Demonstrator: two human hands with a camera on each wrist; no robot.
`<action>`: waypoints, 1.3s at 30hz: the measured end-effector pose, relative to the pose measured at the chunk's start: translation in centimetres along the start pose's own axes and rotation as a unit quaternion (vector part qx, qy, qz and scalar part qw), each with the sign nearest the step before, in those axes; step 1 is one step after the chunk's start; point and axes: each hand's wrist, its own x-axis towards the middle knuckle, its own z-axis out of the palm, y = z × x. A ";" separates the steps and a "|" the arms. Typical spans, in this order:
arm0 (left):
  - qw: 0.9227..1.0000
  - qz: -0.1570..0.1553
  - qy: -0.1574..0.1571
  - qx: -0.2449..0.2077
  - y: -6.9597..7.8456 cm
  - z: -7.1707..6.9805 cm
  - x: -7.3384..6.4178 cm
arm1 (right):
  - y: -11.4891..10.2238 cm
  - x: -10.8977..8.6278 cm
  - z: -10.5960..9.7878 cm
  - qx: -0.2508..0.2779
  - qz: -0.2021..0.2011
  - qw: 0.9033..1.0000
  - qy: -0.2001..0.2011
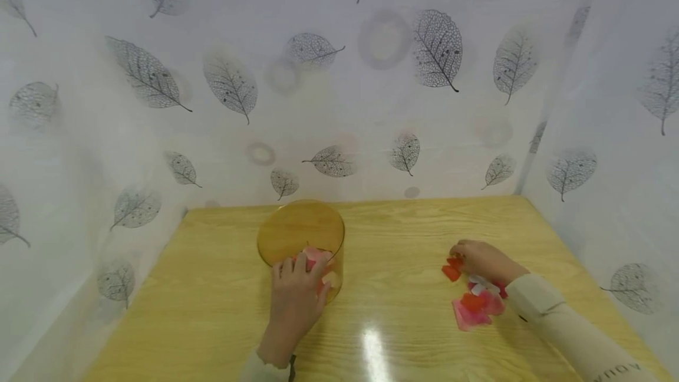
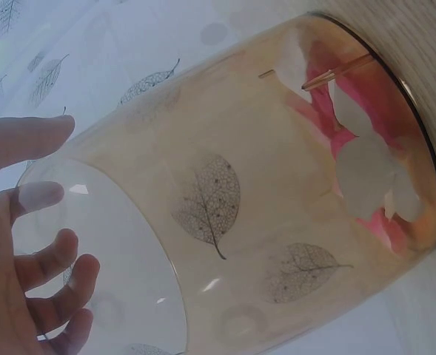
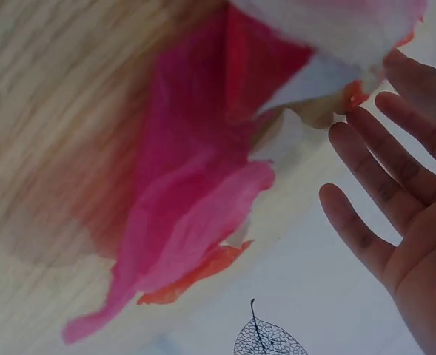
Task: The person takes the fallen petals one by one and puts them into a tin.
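A see-through amber cylinder-shaped container (image 1: pixel 297 226) stands on the table, with pink, white and red petals (image 2: pixel 366 155) at its bottom. My left hand (image 1: pixel 294 299) is at the near side of its rim; the left wrist view shows the fingers loosely bent beside the mouth. At the right, my right hand (image 1: pixel 487 259) reaches down to orange-red petals (image 1: pixel 451 272), its fingertips close to them. Under and beside that hand lies a loose pile of pink, red and white petals (image 1: pixel 471 318). In the right wrist view its fingers look mostly straight, with no clear pinch.
The yellow wood-grain table (image 1: pixel 392 264) spans the front, with a bright light reflection near its front middle. Pale sheeting (image 1: pixel 371 111) printed with grey leaf skeletons rises behind and at both sides of the table.
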 end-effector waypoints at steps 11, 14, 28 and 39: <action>1.000 -0.005 -0.001 -0.016 0.1 0.0 -0.1 | 0.6 0.4 0.4 -0.006 0.002 1.000 0.006; 1.000 -0.005 -0.002 -0.016 0.1 0.0 -0.1 | 0.8 0.4 0.2 -0.009 0.011 1.000 0.001; 1.000 -0.002 -0.005 -0.013 0.1 0.0 -0.1 | 0.9 1.5 -2.0 -0.039 -0.026 0.996 0.072; 1.000 -0.002 0.001 -0.007 0.1 -0.2 0.0 | -6.9 7.6 -7.6 -0.042 -0.111 0.984 0.136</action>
